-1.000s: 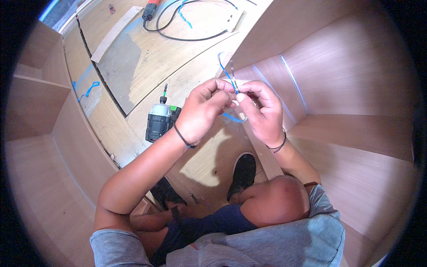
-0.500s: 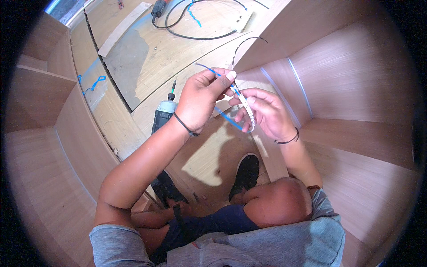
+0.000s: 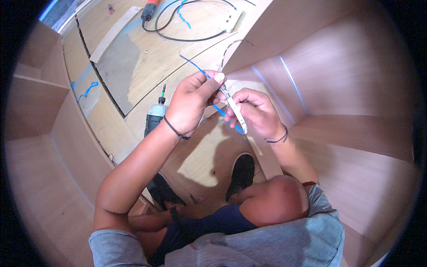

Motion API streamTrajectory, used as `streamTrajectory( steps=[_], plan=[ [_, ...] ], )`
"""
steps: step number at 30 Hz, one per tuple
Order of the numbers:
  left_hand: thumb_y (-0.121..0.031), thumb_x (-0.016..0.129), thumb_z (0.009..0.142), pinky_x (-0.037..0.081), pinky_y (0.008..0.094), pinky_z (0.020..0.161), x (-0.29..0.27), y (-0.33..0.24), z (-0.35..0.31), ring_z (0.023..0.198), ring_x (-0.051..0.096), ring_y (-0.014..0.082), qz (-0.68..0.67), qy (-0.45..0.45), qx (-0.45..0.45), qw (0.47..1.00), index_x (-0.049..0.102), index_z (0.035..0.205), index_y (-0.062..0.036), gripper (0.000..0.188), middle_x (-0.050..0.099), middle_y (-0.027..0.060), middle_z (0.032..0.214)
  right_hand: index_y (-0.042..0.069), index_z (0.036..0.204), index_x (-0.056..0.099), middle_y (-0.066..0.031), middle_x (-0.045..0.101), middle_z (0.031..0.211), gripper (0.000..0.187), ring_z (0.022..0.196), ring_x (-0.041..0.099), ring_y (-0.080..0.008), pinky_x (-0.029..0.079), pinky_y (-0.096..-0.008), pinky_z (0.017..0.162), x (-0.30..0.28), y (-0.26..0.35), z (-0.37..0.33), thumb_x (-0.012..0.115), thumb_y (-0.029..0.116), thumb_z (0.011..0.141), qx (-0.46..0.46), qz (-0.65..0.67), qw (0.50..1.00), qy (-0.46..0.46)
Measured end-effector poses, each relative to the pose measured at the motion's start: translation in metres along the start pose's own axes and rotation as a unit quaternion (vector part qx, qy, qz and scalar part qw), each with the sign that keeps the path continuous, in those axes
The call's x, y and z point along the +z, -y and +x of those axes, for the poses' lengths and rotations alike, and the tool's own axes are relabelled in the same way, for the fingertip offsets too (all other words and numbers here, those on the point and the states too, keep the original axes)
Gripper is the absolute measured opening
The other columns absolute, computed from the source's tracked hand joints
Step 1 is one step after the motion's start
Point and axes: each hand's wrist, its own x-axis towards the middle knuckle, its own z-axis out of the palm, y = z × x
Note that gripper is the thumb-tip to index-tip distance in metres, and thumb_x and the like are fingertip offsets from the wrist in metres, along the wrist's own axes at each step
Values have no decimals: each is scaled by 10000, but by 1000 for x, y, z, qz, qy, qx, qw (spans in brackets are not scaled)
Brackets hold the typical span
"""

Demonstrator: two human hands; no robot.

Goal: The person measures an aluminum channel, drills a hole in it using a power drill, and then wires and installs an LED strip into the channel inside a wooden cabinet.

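Between my two hands runs a narrow white LED strip [image 3: 236, 112], bent back on itself at its lower end. My left hand [image 3: 187, 101] pinches the strip's upper end between thumb and fingers. A thin blue backing ribbon [image 3: 193, 63] sticks out past that thumb to the upper left, and more blue shows along the strip's lower loop. From the pinched end a dark-and-light thin wire [image 3: 224, 54] curves upward. My right hand [image 3: 259, 115] is closed on the strip lower down, thumb on top; some of its fingertips are hidden behind it.
A cordless driver [image 3: 155, 116] with a bit stands left of my left hand. Farther off lie a red-and-black power tool [image 3: 149, 10], its black cable [image 3: 191, 40] and a white power strip [image 3: 230, 20]. Wooden cabinet panels [image 3: 356, 80] rise on both sides. My shoes [image 3: 240, 173] are below.
More of the blue ribbon sticks out at my left hand. The strip's lower loop looks narrower. Both hands appear slightly farther left in the picture, as does the whole scene.
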Motion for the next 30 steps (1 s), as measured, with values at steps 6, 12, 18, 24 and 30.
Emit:
streamTrajectory(
  steps=[6,12,18,24,30],
  plan=[
    [-188,503,892,410,244,693,1,-6,0,714,495,94,1,10,52,999,517,931,-30,163,527,11,807,10,864,481,-99,576,769,94,609,594,-173,492,-268,471,5,-9,1,408,43,815,92,202,975,-12],
    [-186,502,893,412,240,713,5,-9,-4,747,501,92,122,-5,86,989,527,932,-17,175,533,10,799,31,858,470,-86,553,748,102,591,590,-171,478,-268,417,4,-4,2,416,100,806,151,203,967,-31],
    [-187,507,890,415,244,717,4,-4,-4,752,499,92,130,-6,97,987,525,930,-12,180,533,13,799,37,850,481,-79,545,718,109,564,580,-164,474,-268,419,4,-9,0,393,85,807,162,211,964,-29],
    [-173,508,886,421,251,710,0,-3,-5,755,509,99,6,12,24,1000,516,943,-43,142,530,4,814,29,851,482,-91,551,698,105,555,580,-163,472,-273,453,1,-9,-5,399,83,816,153,181,971,29],
    [-167,533,869,432,252,693,1,-5,-5,778,520,93,-25,29,-57,998,523,938,-82,110,545,-12,847,2,825,506,-67,560,679,62,583,594,-121,465,-221,472,11,-4,-6,456,39,828,-46,-113,985,-120]
  ],
)
